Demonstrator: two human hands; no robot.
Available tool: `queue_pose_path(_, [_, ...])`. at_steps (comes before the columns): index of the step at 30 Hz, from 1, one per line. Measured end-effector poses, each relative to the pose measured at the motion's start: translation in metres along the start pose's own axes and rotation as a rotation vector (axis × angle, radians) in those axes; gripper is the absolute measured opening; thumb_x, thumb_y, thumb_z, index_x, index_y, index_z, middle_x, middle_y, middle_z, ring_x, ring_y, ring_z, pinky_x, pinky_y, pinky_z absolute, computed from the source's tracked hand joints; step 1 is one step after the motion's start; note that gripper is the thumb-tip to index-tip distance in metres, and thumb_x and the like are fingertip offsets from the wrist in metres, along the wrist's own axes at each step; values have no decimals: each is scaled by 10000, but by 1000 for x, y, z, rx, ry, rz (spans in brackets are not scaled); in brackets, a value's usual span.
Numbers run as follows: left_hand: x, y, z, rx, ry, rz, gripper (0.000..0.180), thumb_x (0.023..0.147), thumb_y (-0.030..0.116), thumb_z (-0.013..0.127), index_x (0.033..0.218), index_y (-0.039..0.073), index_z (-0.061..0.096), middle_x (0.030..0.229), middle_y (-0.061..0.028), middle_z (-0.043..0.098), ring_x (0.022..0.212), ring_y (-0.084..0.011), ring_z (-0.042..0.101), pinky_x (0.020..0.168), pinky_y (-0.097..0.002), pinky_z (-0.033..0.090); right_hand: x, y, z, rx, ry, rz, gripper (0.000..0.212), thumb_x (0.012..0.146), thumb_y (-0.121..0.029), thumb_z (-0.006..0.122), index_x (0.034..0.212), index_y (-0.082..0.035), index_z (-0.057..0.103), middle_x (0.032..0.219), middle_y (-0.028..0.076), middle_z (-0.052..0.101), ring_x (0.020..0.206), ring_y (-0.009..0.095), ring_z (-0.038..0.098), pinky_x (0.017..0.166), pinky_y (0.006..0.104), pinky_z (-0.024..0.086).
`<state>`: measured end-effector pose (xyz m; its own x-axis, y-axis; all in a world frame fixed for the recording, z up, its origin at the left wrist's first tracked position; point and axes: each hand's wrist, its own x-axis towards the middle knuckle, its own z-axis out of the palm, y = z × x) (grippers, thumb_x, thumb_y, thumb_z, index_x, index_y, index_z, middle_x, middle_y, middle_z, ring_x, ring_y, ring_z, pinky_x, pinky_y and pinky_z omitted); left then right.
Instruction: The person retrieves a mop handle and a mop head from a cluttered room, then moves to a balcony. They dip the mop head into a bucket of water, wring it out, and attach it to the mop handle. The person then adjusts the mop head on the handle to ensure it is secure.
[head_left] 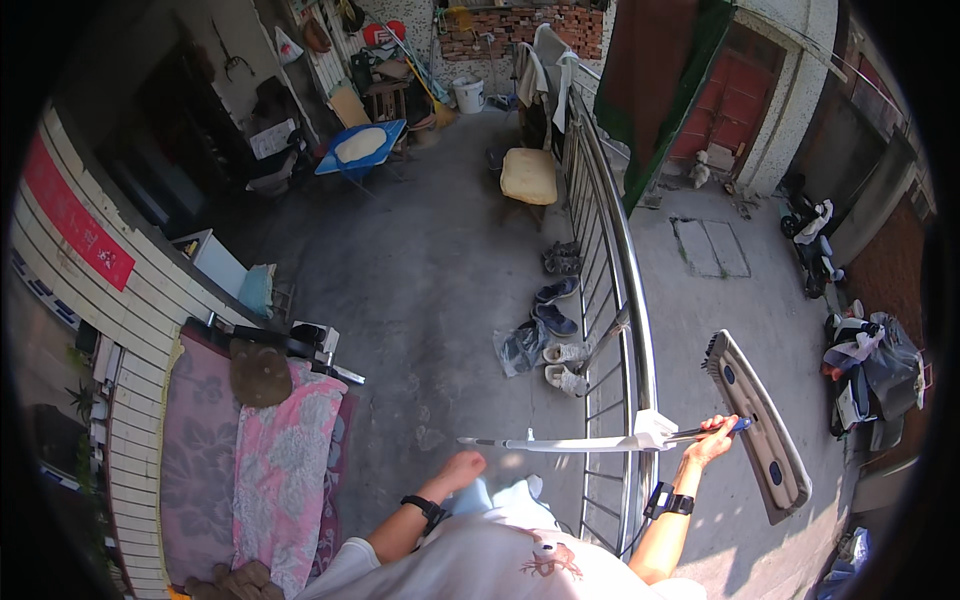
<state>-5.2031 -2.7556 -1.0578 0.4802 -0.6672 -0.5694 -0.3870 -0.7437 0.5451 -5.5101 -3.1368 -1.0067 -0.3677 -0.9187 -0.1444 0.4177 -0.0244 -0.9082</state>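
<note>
My right hand (711,440) is wrapped round the handle of a flat mop, close to its head, out past the railing on the right. The mop head (765,420) is long, beige and grey, with dark oval inserts and bristles at its upper end. Its pale handle (570,444) runs left across the railing in front of me, with a white block (655,430) around it. Just below the handle's far tip is my left hand (462,470), its fingers curled inward; whatever they may hold is hidden. Light blue cloth (510,495) shows beside that hand.
A metal railing (630,290) runs along my right. Several shoes (557,318) and a plastic bag (520,347) lie beside it. On the left is a bed with a pink floral cover (285,470). Further off stand a padded stool (528,176) and a blue table (345,150).
</note>
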Motion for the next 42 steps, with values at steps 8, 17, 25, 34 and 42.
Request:
queue_pose_path(8, [-14,-41,5,-87,21,-90,284,824,283,525,955,67,655,963,-175,647,922,-344,611,777,-417,481,-3,51,-12,-94,-54,117,109,860,-169,627,867,-71,579,708,-5,579,577,81,542,479,190,408])
queue_pose_path(17, [-12,-58,23,-123,-13,-110,277,827,284,540,970,83,667,979,-155,660,923,-323,623,793,-394,486,-22,65,-35,-926,-182,33,306,846,-265,655,857,38,620,735,89,632,637,182,564,609,328,453])
queue_pose_path(25, [-27,-78,-1,-207,61,-254,245,826,271,574,929,71,670,881,-134,676,834,-282,646,732,-358,499,-28,66,-39,-1151,-336,-53,475,826,-286,645,1143,56,554,1052,200,613,964,291,600,848,380,465])
queue_pose_path(34, [-56,-138,-47,-211,165,-304,265,840,277,529,963,82,659,950,-133,664,908,-317,621,786,-386,485,-123,55,-22,-969,-473,-305,381,844,-88,606,1206,-11,513,1157,133,526,1042,233,534,899,353,434])
queue_pose_path(42, [-108,-246,-106,-275,235,-238,266,852,309,550,966,89,648,951,-123,669,899,-280,636,766,-362,486,-261,102,70,-774,-785,-121,149,875,-47,565,1021,-31,597,850,17,562,708,85,498,619,229,423])
